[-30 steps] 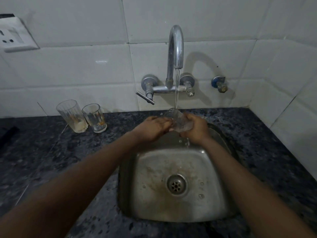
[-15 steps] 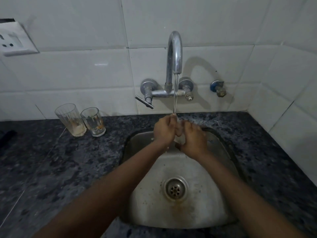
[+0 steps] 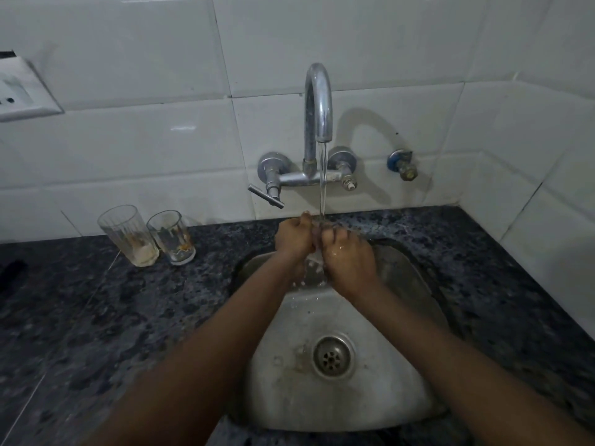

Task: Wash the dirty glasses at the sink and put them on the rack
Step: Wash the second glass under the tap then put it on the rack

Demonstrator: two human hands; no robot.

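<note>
Fingers (image 3: 306, 220) of the left hand (image 3: 294, 238) are curled tight around a small clear drinking glass (image 3: 316, 263), and the right hand (image 3: 349, 257) wraps it from the other side, so only a wet sliver of glass shows between the palms. Both hands grip it over the back of the stained stainless-steel sink basin (image 3: 380, 375), right under the thin stream of water (image 3: 323, 181) falling from the curved chrome wall tap (image 3: 318, 101). Whether the glass holds water cannot be told.

On the dark speckled granite counter (image 3: 96, 317), left of the sink, stand two more clear glasses, upright and just beside each other: a taller ribbed glass (image 3: 128, 235) with pale dregs at its bottom, and a shorter glass (image 3: 172, 238) with orange-brown residue.

A second ago the glass lay tilted and plainly visible between the hands; since then the hands have closed together over it and nearly hide it. The two counter glasses have not moved.
</note>
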